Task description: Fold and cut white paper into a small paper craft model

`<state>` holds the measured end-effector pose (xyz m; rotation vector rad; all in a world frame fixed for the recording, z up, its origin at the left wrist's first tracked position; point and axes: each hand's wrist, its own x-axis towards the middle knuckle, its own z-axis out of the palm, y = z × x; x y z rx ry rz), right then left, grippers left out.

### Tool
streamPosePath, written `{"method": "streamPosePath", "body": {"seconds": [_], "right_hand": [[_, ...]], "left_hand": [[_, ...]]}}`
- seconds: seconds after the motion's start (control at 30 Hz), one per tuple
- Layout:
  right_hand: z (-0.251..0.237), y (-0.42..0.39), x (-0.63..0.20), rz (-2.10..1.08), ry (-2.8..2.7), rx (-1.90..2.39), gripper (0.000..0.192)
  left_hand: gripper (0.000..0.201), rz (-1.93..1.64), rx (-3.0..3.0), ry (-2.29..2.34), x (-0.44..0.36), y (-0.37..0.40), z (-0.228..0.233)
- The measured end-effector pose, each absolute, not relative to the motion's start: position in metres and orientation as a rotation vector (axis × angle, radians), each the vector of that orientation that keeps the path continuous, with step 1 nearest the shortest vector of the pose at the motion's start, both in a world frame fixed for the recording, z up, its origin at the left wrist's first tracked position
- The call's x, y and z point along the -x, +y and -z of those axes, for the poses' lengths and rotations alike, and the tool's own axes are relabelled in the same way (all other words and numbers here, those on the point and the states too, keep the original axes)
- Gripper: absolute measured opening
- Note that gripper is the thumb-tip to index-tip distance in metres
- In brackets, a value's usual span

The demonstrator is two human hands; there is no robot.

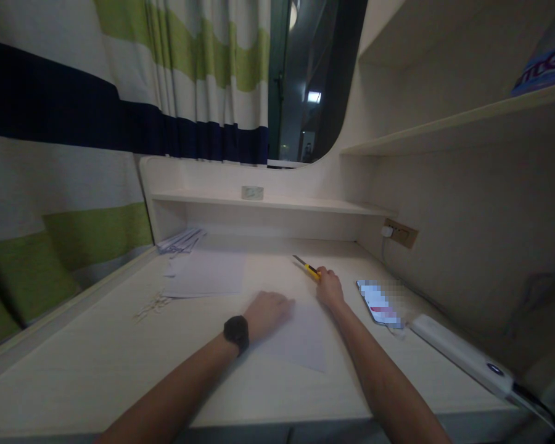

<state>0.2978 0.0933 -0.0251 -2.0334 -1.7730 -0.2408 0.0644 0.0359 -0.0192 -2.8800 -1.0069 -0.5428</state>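
My right hand [329, 287] is closed around a yellow and black utility knife [312, 271], its blade pointing up and to the left over the desk. My left hand [269, 314], with a black watch [236, 333] at the wrist, is over the upper left part of a white sheet of paper [303, 339]. Motion blurs its fingers, so I cannot tell whether they are spread or pressed together. A stack of white paper [208, 271] lies beyond my left hand, to its left.
Folded papers [181, 240] lie at the back left, and thin pale strips [152, 305] sit near the left side. A lit phone [379, 303] rests right of my right hand, with a white power strip [462, 354] beyond. Shelves [453, 117] overhang the right side.
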Motion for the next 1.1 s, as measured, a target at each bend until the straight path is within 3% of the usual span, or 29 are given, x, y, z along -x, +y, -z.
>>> {"method": "streamPosePath", "body": {"seconds": [0.4,0.63,0.8,1.1], "right_hand": [[0.014,0.1,-0.292,-0.372,-1.472,1.871,0.043],[-0.002,0.081,-0.293,-0.687,-1.607,1.707,0.019],[-0.015,0.072,-0.284,-0.922,-1.638,1.607,0.018],[-0.013,0.074,-0.29,-0.842,-1.944,1.598,0.022]], "left_hand": [[0.038,0.56,2.924,-1.022,-0.058,0.034,0.019],[0.036,0.595,2.89,-1.081,-0.057,0.037,0.024],[0.036,0.59,2.816,-1.165,-0.054,0.04,0.026],[0.032,0.57,2.854,-1.158,-0.053,0.039,0.021]]}}
